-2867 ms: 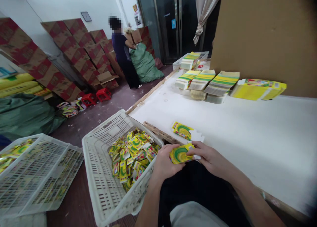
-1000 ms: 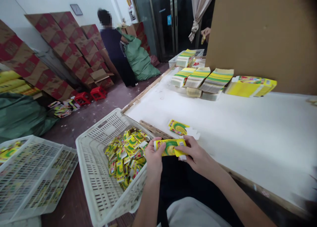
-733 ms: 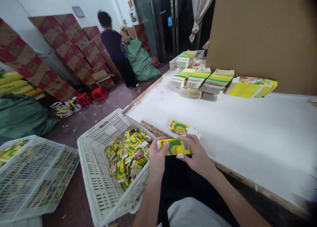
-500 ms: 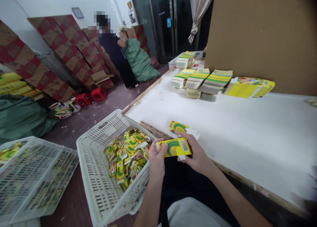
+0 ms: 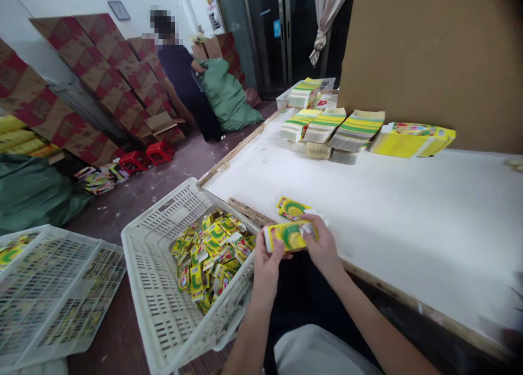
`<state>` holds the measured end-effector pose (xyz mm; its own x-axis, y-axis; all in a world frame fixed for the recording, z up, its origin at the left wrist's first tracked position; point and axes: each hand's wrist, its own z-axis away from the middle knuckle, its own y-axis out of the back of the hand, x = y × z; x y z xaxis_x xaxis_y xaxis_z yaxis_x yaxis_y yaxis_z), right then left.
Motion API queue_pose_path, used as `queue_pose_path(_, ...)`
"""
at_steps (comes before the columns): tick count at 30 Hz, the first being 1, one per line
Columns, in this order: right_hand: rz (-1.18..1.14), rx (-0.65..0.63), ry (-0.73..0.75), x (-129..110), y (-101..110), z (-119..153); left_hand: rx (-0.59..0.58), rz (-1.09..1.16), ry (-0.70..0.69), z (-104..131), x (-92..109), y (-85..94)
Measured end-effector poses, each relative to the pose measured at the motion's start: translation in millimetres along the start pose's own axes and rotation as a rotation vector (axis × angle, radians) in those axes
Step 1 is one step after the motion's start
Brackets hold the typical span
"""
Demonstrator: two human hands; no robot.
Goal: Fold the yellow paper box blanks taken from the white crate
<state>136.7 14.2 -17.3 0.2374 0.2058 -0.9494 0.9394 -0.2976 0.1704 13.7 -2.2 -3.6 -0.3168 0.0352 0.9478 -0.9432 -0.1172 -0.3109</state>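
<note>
Between my two hands is a small yellow and green carton (image 5: 291,236), held just off the table's near edge. My left hand (image 5: 267,260) grips its left end, thumb on the printed front. My right hand (image 5: 322,247) is closed around the right end, its fingers over the end flap. Just behind it, a second yellow carton (image 5: 292,207) lies on the white table (image 5: 408,217), its white flap partly hidden by my right hand. To the left stands a white plastic crate (image 5: 157,288) holding a heap of similar small cartons (image 5: 212,249).
Stacks of flat cartons (image 5: 355,129) and a larger yellow pile (image 5: 412,140) stand at the table's back, before a brown board (image 5: 408,53). Another crate (image 5: 61,293) is at far left. A person (image 5: 180,75) stands by a green sack (image 5: 226,94), near red stools (image 5: 159,152).
My right hand has shifted from the carton's side onto its end flap, covering the barcode end. The carton has moved slightly right. The person in the background has lowered an arm to the sack.
</note>
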Motion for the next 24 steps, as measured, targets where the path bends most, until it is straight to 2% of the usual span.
queue_pose_path(2,-0.02,-0.146,0.078,4,-3,0,0.052,0.062,0.063,-3,1,4.8)
queue_pose_path(3,-0.027,-0.188,0.09,7,-2,-1,0.144,0.109,0.053,-6,4,10.6)
queue_pose_path(5,0.048,-0.185,0.072,12,4,-8,0.366,0.256,-0.006,-17,14,29.9)
queue_pose_path(6,0.144,-0.166,0.055,15,9,-13,0.48,0.376,-0.025,-23,21,42.2)
queue_pose_path(7,0.288,-0.13,0.043,18,14,-19,0.544,0.444,-0.036,-29,26,54.9)
queue_pose_path(9,0.513,-0.113,0.03,23,22,-32,0.581,0.522,0.007,-39,33,76.3)
queue_pose_path(11,0.615,-0.129,0.024,27,23,-41,0.572,0.558,0.107,-43,31,85.7)
queue_pose_path(13,0.662,-0.155,0.021,31,17,-45,0.531,0.57,0.228,-42,20,80.7)
queue_pose_path(18,0.73,-0.18,0.006,36,1,-43,0.371,0.526,0.448,-30,-11,39.8)
queue_pose_path(21,0.696,-0.149,-0.002,37,0,-41,0.303,0.488,0.483,-23,-17,23.0)
queue_pose_path(24,0.595,-0.109,0.007,36,3,-42,0.24,0.452,0.43,-17,-18,15.3)
